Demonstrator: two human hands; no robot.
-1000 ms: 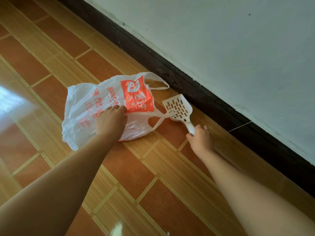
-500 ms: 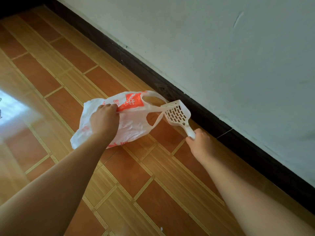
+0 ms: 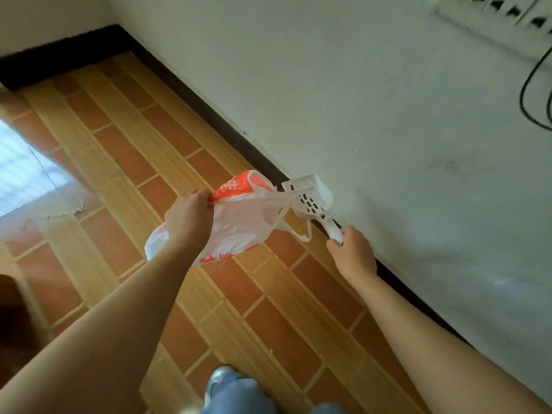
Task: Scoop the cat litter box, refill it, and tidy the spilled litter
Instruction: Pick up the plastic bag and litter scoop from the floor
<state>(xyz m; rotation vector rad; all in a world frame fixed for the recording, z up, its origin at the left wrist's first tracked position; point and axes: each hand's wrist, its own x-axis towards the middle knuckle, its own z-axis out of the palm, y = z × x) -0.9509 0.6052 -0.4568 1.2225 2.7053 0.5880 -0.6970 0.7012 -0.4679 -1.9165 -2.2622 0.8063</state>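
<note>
- The left hand (image 3: pixel 186 218) is held out above the floor (image 3: pixel 119 150). Its fingers (image 3: pixel 198 197) are curled tight and pinch the bunched top edge of a white plastic bag (image 3: pixel 239 225) with orange print.
- The bag hangs clear of the floor. Its body sags toward 7 o'clock below the left hand, and its top is pulled out toward 3 o'clock.
- One strap of the bag is stretched taut to the head of a white litter scoop (image 3: pixel 310 198) and touches it there. Whether it is hooked over the scoop cannot be told. A second strap hangs in a slack loop just under the scoop's neck.
- The right hand (image 3: pixel 354 252) is at 4 o'clock from the scoop's head, with its fingers (image 3: pixel 337 239) wrapped round the end of the handle. The scoop is in the air, tilted, with its slotted head pointing toward 11 o'clock, in front of the dark baseboard (image 3: pixel 209 112) and the pale wall (image 3: pixel 358 100).
- The floor is orange-brown tile with tan strips. A bright patch of light lies on it at 9 o'clock, with a few small pale bits (image 3: pixel 79 208) beside it — too blurred to name.
- At 6 o'clock, along the bottom edge, are a light shoe (image 3: pixel 218 380) and a blue trouser leg (image 3: pixel 239 398).
- At 2 o'clock a black cable (image 3: pixel 525 94) hangs down the wall under a blurred white grille (image 3: pixel 507 13).
</note>
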